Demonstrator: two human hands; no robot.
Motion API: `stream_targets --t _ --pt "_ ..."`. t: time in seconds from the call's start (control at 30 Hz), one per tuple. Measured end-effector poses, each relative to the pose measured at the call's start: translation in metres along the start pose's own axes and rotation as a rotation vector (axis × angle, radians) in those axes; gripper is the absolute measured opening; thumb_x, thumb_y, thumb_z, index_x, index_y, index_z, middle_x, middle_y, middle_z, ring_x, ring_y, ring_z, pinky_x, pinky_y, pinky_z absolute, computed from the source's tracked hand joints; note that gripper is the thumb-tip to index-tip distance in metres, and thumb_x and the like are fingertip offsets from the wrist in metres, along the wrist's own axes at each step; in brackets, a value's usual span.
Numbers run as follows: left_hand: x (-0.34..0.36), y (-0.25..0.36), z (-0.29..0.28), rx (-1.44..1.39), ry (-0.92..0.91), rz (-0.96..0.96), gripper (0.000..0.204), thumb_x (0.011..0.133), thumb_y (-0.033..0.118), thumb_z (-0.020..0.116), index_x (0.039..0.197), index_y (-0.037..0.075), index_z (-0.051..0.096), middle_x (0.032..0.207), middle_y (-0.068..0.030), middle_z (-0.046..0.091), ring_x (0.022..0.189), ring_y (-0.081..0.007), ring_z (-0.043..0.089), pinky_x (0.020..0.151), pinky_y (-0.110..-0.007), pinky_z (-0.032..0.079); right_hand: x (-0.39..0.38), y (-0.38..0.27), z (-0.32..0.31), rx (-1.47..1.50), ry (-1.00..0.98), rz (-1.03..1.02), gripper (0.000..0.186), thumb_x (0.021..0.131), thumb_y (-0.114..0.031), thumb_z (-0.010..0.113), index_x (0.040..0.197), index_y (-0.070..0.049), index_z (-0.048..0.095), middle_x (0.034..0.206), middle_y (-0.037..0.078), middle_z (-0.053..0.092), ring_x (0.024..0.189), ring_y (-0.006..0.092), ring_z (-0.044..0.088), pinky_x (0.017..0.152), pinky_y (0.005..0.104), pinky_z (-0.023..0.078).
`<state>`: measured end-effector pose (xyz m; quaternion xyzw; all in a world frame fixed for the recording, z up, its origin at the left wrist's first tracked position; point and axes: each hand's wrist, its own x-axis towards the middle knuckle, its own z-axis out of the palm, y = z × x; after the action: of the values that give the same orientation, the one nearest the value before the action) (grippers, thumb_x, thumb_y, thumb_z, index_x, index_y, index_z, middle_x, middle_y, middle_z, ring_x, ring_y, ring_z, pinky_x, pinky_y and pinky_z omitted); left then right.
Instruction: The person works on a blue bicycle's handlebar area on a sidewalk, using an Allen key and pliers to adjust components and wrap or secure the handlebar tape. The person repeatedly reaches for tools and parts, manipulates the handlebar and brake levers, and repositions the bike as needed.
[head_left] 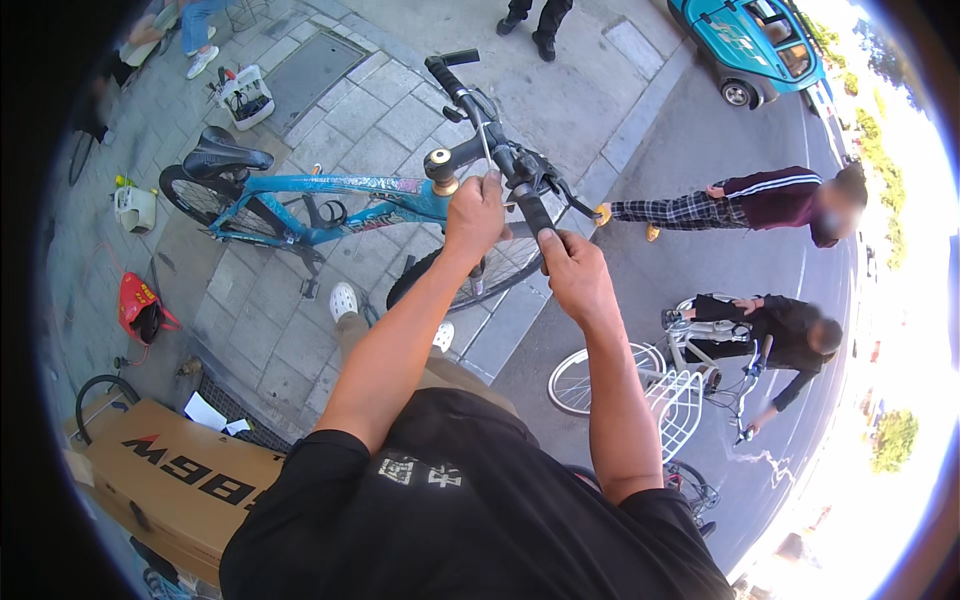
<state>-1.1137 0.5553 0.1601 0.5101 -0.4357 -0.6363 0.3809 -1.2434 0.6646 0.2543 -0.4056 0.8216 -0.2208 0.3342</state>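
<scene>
A blue bicycle (350,185) stands in front of me, its saddle to the left and its black handlebar (512,165) running across toward me. My right hand (578,275) is closed round the near end of the bar, thumb lying along the black handlebar grip (533,210). Close beside the stem (465,153), my left hand (474,218) is closed, its thumb toward the bar. A thin silvery rod (487,140) shows just past that thumb; whether the hand holds it, I cannot tell. The left fingers' undersides are hidden.
A white basket of tools (245,97) sits on the paving behind the saddle. To the left lie a white container (135,208) and a red bag (142,308); a large cardboard box (175,480) is nearer. At right are a walking person (760,200) and a cyclist on a white bicycle (690,345).
</scene>
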Motion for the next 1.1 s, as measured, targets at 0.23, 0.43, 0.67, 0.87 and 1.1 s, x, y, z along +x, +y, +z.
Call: stream_targets --t 0.23,0.43,0.67,0.87,1.1 --pt "0.02 -0.016 -0.014 0.156 -0.073 0.076 0.042 0.114 0.038 0.053 0.099 0.0 0.063 0.069 -0.016 0.068 0.056 -0.0314 0.071 0.058 -0.045 0.054 -0.006 -0.014 0.0 -0.037 -0.037 -0.027 0.058 0.107 -0.047 0.058 0.122 0.007 0.074 0.099 0.033 0.076 0.103 0.0481 0.075 0.092 0.0504 0.056" --pt "0.038 -0.008 -0.036 0.349 0.154 0.403 0.034 0.113 0.036 0.056 0.11 0.003 0.062 0.092 -0.0285 0.073 0.092 -0.0545 0.07 0.078 -0.058 0.054 -0.011 -0.01 0.002 -0.036 -0.042 0.0 0.059 0.107 -0.049 0.058 0.118 0.007 0.074 0.105 0.035 0.075 0.107 0.0518 0.073 0.095 0.0546 0.055" --pt "0.134 0.029 -0.034 0.624 0.165 0.774 0.037 0.114 0.038 0.053 0.106 0.003 0.061 0.099 -0.0298 0.07 0.097 -0.0544 0.066 0.083 -0.065 0.052 -0.006 -0.014 -0.001 -0.12 0.059 -0.075 0.058 0.107 -0.052 0.055 0.114 0.002 0.075 0.107 0.033 0.076 0.109 0.0533 0.072 0.099 0.0585 0.054" --pt "0.121 0.028 -0.024 0.77 0.055 0.715 0.036 0.113 0.037 0.053 0.108 0.002 0.061 0.111 -0.0287 0.069 0.101 -0.0527 0.066 0.086 -0.065 0.052 -0.019 -0.059 -0.034 -0.385 -0.026 -0.028 0.058 0.107 -0.052 0.054 0.102 0.0 0.079 0.114 0.029 0.077 0.109 0.0497 0.074 0.096 0.0576 0.056" --pt "0.106 0.048 0.018 0.931 0.196 0.404 0.038 0.112 0.041 0.051 0.113 0.005 0.063 0.109 -0.0254 0.074 0.108 -0.0502 0.068 0.089 -0.065 0.054 0.137 -0.039 -0.034 -0.317 0.072 -0.002 0.062 0.105 -0.055 0.057 0.121 0.001 0.079 0.123 0.028 0.077 0.118 0.0476 0.072 0.103 0.0561 0.056"
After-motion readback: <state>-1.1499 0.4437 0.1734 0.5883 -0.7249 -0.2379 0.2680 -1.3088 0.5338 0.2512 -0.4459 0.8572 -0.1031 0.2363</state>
